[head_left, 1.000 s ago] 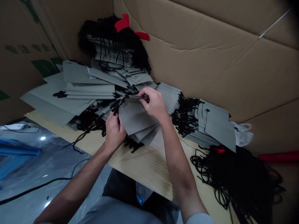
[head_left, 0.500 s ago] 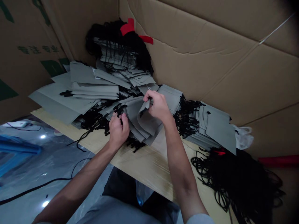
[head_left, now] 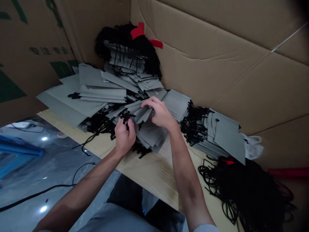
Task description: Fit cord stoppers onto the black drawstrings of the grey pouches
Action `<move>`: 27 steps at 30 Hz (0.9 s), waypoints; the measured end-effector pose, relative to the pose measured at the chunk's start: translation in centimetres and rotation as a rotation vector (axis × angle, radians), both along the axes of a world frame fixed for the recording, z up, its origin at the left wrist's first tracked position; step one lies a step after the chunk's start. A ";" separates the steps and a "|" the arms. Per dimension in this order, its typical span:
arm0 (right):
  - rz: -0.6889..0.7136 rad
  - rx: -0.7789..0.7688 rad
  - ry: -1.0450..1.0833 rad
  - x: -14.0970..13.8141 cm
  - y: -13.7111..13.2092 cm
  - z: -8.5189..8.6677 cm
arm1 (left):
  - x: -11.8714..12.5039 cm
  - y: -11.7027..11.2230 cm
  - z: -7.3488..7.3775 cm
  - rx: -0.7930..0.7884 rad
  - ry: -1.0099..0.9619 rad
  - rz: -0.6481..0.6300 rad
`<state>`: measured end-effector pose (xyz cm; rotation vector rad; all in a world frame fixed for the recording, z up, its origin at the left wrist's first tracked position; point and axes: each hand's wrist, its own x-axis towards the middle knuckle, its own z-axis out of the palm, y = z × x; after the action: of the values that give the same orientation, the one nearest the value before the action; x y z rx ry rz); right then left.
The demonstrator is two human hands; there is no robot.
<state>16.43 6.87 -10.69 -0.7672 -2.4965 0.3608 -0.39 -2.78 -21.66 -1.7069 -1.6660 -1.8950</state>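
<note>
A fanned bunch of flat grey paper bags with black cord handles is between my hands, over the wooden board. My left hand is closed at the left end of the bunch, where black cord ends stick out above the thumb. With bent fingers, my right hand grips the upper edges of some of the bags and curls them over; its fingertips are partly hidden behind the sheets. Just behind that hand lies another stack of grey bags.
Loose grey bags are heaped at the left, with a black cord bundle tied in red behind. More bags lie right, beside a clear plastic bag and black cords. A cardboard wall rises behind the wooden board.
My right hand has shifted slightly left, its fingers reaching further across the bag edges. The folded-over bags have moved toward my left hand, which keeps its hold. The view has shifted a little.
</note>
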 end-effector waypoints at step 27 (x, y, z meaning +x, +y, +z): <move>-0.030 0.091 -0.066 -0.4 -0.4 0.3 | 0.0 -0.8 0.7 -0.092 -0.101 -0.172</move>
<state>16.07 6.51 -10.38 -0.7910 -2.5402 0.2128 -0.40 -3.55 -20.93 -1.8743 -1.7174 -2.0403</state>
